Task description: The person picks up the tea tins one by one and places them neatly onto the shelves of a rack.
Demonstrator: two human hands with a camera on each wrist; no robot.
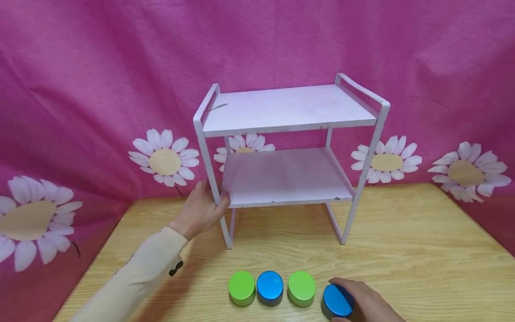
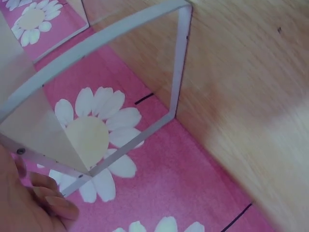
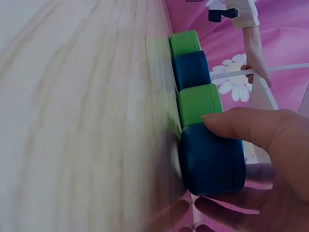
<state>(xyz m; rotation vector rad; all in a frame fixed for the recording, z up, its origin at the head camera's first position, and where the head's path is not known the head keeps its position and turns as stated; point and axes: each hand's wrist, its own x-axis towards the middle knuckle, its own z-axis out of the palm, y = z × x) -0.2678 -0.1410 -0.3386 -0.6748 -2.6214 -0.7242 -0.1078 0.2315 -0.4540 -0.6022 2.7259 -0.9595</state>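
A white two-tier rack (image 1: 289, 107) stands on the wooden table. My left hand (image 1: 201, 209) grips its left side beside the lower shelf (image 1: 287, 176), with the thumb at the front. The left wrist view shows curled fingers (image 2: 55, 203) against the shelf's edge. Toward the table's front, my right hand (image 1: 372, 300) holds a round blue tin (image 1: 336, 300) between thumb and fingers. To its left, in a row, are a green tin (image 1: 301, 287), another blue tin (image 1: 270, 287) and a second green tin (image 1: 242, 287). In the right wrist view, the held blue tin (image 3: 210, 159) is nearest.
A pink cloth (image 1: 100, 89) printed with white daisies hangs behind the rack and around the sides. The table (image 1: 410, 250) extends to both sides of the rack. Raised side rails (image 1: 364, 91) border the rack's top shelf.
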